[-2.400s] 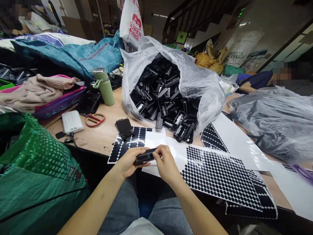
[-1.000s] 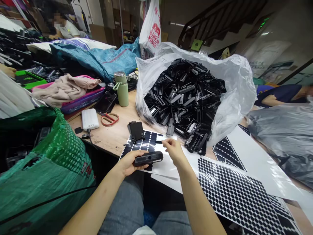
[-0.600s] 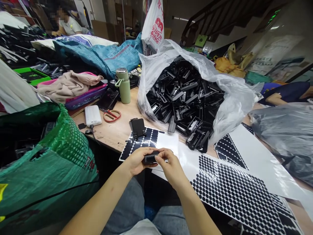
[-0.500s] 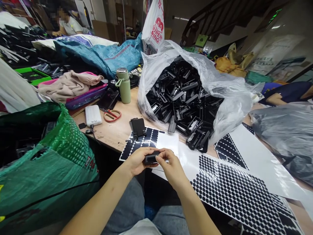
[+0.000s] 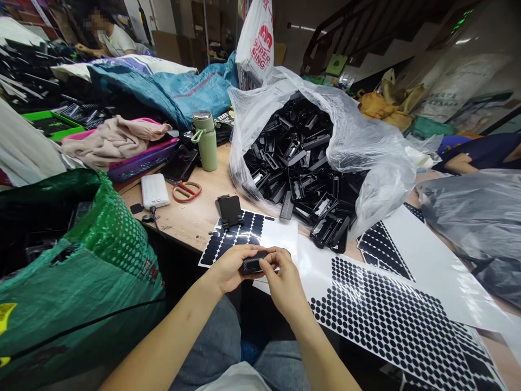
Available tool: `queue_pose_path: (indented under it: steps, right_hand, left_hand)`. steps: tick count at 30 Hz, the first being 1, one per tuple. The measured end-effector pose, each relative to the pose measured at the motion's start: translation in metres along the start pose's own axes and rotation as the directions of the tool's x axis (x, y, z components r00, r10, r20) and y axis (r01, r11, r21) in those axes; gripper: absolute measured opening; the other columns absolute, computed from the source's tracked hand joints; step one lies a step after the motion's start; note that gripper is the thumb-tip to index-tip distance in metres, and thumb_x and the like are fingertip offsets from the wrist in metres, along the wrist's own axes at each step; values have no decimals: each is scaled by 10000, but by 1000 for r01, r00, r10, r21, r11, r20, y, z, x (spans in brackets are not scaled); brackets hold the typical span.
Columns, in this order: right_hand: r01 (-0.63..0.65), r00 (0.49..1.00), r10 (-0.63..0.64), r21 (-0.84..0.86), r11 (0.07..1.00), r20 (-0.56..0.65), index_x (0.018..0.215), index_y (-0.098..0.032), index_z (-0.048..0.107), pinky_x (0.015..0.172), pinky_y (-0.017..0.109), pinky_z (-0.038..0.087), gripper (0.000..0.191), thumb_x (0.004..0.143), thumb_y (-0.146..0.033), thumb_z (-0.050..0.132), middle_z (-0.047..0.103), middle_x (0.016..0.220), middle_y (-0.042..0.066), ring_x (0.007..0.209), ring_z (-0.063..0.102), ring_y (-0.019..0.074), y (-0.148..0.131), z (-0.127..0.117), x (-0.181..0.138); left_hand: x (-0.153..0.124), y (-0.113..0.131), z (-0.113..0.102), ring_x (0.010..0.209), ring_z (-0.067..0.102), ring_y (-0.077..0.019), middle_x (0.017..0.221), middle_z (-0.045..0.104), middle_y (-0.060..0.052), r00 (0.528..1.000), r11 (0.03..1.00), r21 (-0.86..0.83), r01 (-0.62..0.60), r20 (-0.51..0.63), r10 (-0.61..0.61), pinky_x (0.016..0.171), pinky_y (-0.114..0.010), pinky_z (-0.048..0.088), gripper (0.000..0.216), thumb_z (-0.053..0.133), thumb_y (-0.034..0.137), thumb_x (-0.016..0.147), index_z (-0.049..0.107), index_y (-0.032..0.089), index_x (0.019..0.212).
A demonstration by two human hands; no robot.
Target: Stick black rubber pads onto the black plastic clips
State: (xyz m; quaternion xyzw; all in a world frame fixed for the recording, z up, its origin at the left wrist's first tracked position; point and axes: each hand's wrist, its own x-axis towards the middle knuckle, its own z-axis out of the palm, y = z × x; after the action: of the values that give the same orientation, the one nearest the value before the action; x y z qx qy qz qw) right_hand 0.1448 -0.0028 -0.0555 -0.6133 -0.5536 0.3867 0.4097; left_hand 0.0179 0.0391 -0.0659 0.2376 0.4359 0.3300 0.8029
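My left hand [image 5: 232, 267] grips a small black plastic part [image 5: 253, 264] just in front of the table edge. The fingers of my right hand [image 5: 281, 277] are pinched on the right end of that same part, covering it. Both hands hover over a white sheet of black oval stickers [image 5: 240, 237]. A larger sheet of round black stickers [image 5: 391, 320] lies to the right. Behind the sheets, a clear plastic bag [image 5: 366, 146] lies open, full of black plastic parts [image 5: 301, 157], some spilling onto the wooden table [image 5: 191, 217].
A green woven sack [image 5: 77, 282] stands at my left. On the table are a black phone stand [image 5: 229, 210], red scissors [image 5: 185, 190], a white power bank [image 5: 154, 191] and a green flask [image 5: 206, 142]. A grey bag [image 5: 476, 217] lies right. Other people sit at the far left and right.
A second ago my right hand was reaching to the oval sticker sheet while the left held the part alone. The right hand has come back and now pinches the part's right end.
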Motion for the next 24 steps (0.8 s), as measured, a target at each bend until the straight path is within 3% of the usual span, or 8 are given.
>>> queue_pose_path:
  steps: [8, 12, 14, 16, 19, 21, 22, 24]
  right_hand:
    - [30, 999, -31, -30, 999, -29, 673, -196, 513, 690, 314, 442, 124, 789, -231, 486, 534, 969, 78, 766, 513, 162, 1, 5, -3]
    - [51, 975, -67, -84, 995, -210, 800, -199, 489, 700, 309, 444, 116, 753, -290, 545, 508, 1015, 82, 761, 505, 157, 10, 3, -2]
    - [-28, 962, -12, -143, 989, -273, 900, -200, 476, 693, 303, 436, 226, 741, -336, 561, 528, 976, 66, 734, 509, 158, 25, -15, 1]
    - [-183, 953, 112, -242, 953, -280, 897, -197, 495, 671, 299, 420, 200, 778, -358, 505, 561, 873, 49, 701, 523, 167, 48, -45, 2]
    - [-363, 920, 224, -483, 797, -321, 752, -187, 529, 678, 303, 393, 126, 783, -292, 466, 579, 801, 62, 708, 541, 186, 86, -95, -5]
    - [-375, 925, 255, -561, 738, -282, 721, -188, 543, 666, 291, 391, 99, 758, -258, 483, 580, 785, 57, 697, 549, 182, 105, -118, -12]
    - [-365, 930, 258, -583, 726, -262, 707, -190, 546, 662, 286, 392, 95, 750, -249, 486, 581, 782, 55, 692, 551, 180, 111, -125, -15]
    - [-343, 939, 247, -605, 719, -238, 672, -196, 542, 663, 283, 394, 107, 747, -246, 485, 584, 783, 53, 692, 553, 177, 118, -129, -18]
  left_hand:
    - [-2, 0, 6, 741, 614, -196, 816, 651, -87, 1000, 1000, -3, 1, 0, -1, 634, -325, 512, 145, 551, 151, 744, 660, 125, 836]
    - [1, -1, 11, 697, 611, -184, 791, 646, -82, 999, 1000, 8, -9, -43, 9, 614, -327, 519, 138, 549, 140, 749, 654, 122, 837]
    - [2, -2, 12, 708, 616, -190, 782, 645, -87, 998, 999, 32, -7, -59, 9, 623, -338, 527, 138, 544, 137, 758, 648, 119, 846]
    - [4, -2, 13, 735, 629, -206, 791, 649, -102, 998, 998, 58, 11, -59, -7, 633, -347, 533, 152, 535, 140, 771, 639, 115, 879]
    - [9, -2, 13, 763, 637, -220, 838, 654, -113, 999, 996, 92, 20, -48, -16, 641, -361, 537, 194, 527, 151, 785, 625, 126, 951]
    - [18, -1, 14, 791, 630, -216, 880, 652, -96, 993, 988, 133, -75, -82, 87, 662, -361, 538, 202, 543, 170, 781, 631, 149, 962]
    - [24, 0, 15, 830, 623, -217, 910, 651, -85, 973, 968, 179, -176, -120, 199, 695, -354, 533, 198, 555, 182, 778, 640, 161, 956]
    - [39, 6, 20, 966, 586, -220, 999, 644, -65, 848, 840, 339, -423, -177, 499, 808, -324, 497, 182, 566, 196, 776, 661, 188, 930]
